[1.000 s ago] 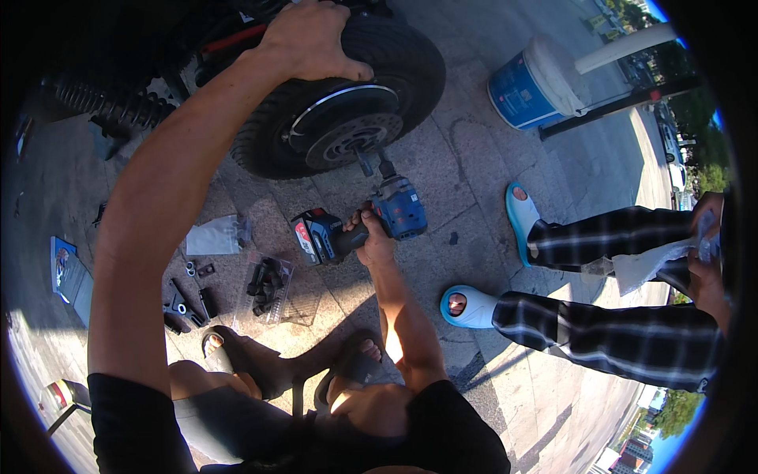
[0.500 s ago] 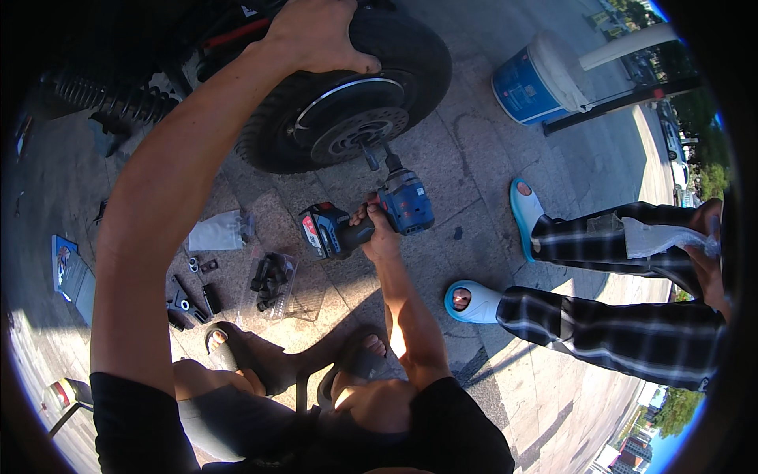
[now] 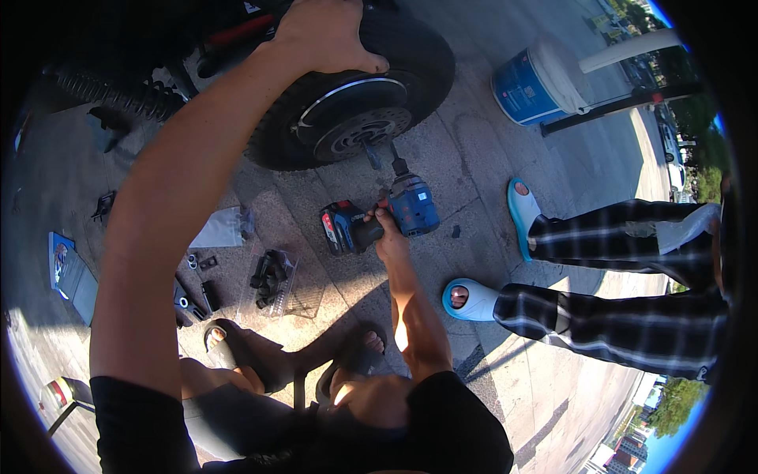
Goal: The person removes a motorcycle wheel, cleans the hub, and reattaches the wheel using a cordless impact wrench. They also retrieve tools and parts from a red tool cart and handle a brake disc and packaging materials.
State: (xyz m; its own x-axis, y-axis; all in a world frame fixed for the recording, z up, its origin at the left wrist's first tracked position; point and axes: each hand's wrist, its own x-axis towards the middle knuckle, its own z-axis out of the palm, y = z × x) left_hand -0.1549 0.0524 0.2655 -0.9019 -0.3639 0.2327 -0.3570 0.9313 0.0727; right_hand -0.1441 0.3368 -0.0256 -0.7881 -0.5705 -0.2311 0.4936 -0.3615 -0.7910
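A person crouching on pale paving slabs [image 3: 474, 142] works at a small black rubber wheel [image 3: 355, 87] with a metal hub. The left hand [image 3: 324, 35], at the end of a long outstretched arm, rests on top of the tyre, fingers curled down over the tread and clamped on it. The right hand [image 3: 385, 237] reaches forward with the wrist low, fingers wrapped tight around the grip of a blue cordless impact wrench [image 3: 387, 215] with a black-and-red battery; its dark socket is angled up to the centre of the hub. The wheel stands upright on the ground straight ahead of the person. Small black parts and a clear plastic bag [image 3: 276, 278] lie on the slabs to the left. A second person in checked trousers [image 3: 616, 300] and light blue clogs stands at right, near a blue-and-white bucket [image 3: 525, 83].
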